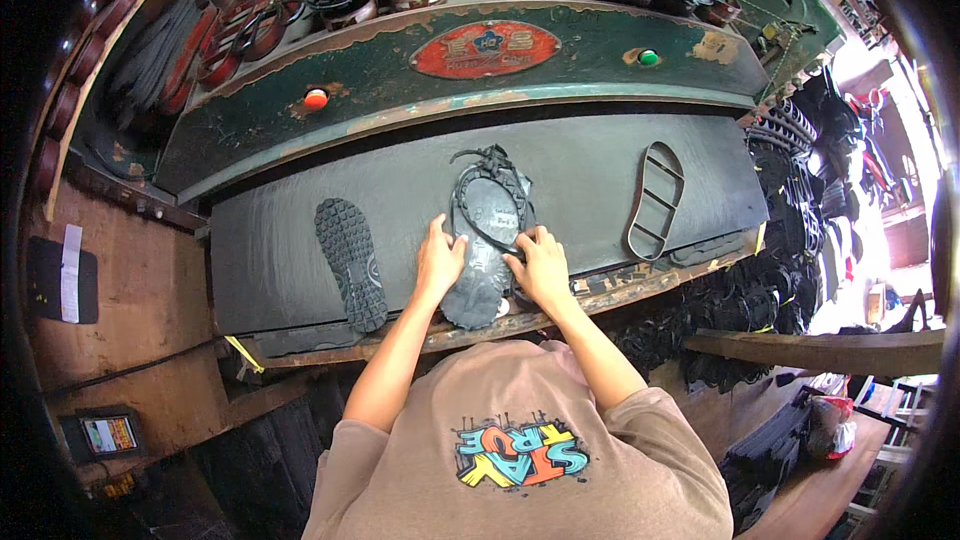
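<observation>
Both hands pressed flat on a black rubber sole blank point(487, 230) lying on the dark work slab point(580, 180): the left hand point(438, 262) rested open-palmed on the blank's edge at about nine o'clock, fingers spread and closed on nothing, while the right hand point(540, 265) lay at about four o'clock with its fingertips on a thin black ring-shaped cutter point(478, 208) set on top of the blank. Judging from that, the step in hand looked like seating and squaring the cutter over the rubber; the next move would call for steady, even pressure so that the ring did not skid off line. The blank's near end hung slightly over the slab's worn front edge, touching it. A treaded black sole point(351, 262) lay well apart at nine o'clock, and a brown sole-shaped frame point(655, 202) at two o'clock. Farther off stood the green press head point(460, 90) with an orange button point(316, 98) and a green button point(648, 57). Whether the right thumb hooked under the ring could not be made out, and the stacks above the press were cut off.
</observation>
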A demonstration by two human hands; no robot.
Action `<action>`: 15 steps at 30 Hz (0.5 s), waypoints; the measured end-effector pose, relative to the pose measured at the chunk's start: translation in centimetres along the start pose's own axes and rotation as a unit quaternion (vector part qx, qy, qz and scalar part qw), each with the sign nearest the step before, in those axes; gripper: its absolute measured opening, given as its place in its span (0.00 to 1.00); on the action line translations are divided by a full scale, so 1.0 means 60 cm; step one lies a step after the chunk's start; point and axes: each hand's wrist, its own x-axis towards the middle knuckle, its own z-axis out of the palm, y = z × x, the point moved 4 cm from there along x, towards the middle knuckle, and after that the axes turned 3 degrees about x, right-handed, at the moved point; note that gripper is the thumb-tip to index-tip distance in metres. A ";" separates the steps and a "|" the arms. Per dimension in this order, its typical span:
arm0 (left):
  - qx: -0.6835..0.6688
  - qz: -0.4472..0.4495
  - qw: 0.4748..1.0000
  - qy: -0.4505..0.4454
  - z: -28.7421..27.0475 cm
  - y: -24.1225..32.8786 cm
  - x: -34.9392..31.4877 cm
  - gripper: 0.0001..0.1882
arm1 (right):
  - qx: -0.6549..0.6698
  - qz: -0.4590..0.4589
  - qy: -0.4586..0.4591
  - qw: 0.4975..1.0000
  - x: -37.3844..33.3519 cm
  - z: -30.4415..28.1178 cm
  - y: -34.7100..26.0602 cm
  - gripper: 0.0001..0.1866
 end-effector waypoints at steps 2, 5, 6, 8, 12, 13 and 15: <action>-0.059 -0.055 0.994 -0.072 0.018 -0.004 0.014 0.29 | 0.063 -0.005 0.073 0.995 0.005 -0.007 0.021 0.16; -0.170 -0.064 0.983 -0.015 0.012 -0.018 0.008 0.20 | 0.178 0.042 0.220 0.958 0.020 -0.041 0.067 0.14; -0.206 -0.081 0.975 0.001 0.012 -0.028 0.003 0.18 | 0.157 0.093 0.214 0.960 0.032 -0.060 0.100 0.13; -0.231 -0.097 0.967 0.053 0.010 -0.049 -0.008 0.16 | 0.410 0.232 0.172 0.865 0.049 -0.072 0.166 0.11; -0.269 -0.118 0.949 0.113 0.014 -0.076 -0.007 0.15 | 0.682 0.352 0.095 0.633 0.089 -0.058 0.234 0.15; -0.260 -0.117 0.951 0.117 0.016 -0.076 -0.001 0.15 | 0.716 0.370 0.087 0.585 0.092 -0.053 0.243 0.14; -0.283 -0.125 0.943 0.123 0.018 -0.069 0.010 0.15 | 0.766 0.407 0.122 0.483 0.093 -0.040 0.254 0.14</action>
